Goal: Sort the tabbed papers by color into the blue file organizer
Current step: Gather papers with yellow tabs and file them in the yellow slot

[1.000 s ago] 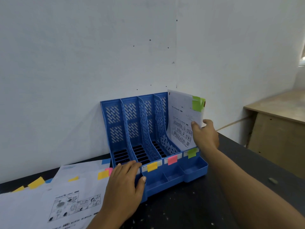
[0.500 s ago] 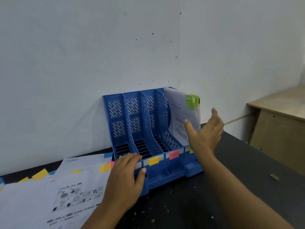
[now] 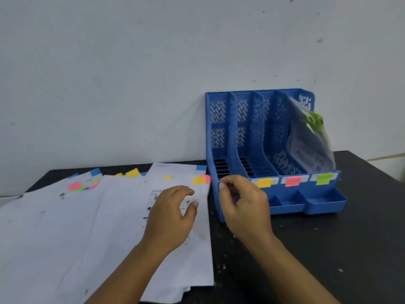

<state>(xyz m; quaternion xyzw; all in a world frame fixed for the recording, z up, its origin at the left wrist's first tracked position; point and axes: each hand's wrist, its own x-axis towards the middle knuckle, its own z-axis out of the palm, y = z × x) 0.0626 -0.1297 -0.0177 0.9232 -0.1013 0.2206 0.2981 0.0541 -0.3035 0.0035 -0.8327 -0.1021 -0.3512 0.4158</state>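
Head view, blurred: left hand (image 3: 168,218) spread loosely on papers (image 3: 105,216) at lower left; right hand (image 3: 243,207) half-curled, empty, hiding the blue organizer (image 3: 263,119)'s front-left corner; green-tabbed paper (image 3: 311,139) in its rightmost slot

Blue file organizer (image 3: 241,137) stood upright on the black tabletop, its back to the white wall. Four perforated slots, side by side, with a shallow tray section along the front. Front lip carried colour labels: yellow (image 3: 264,182), pink (image 3: 293,181), green (image 3: 324,178); the leftmost label was hidden. Rightmost slot held green-tabbed papers (image 3: 309,141), leaning forward, tabs at the top right corner. The other three slots showed no paper. Loose tabbed papers (image 3: 109,216) lay spread flat and overlapping just left of the organizer, white printed sheets with blue, yellow, pink and green tabs along their far edges. Print blurred, unreadable.
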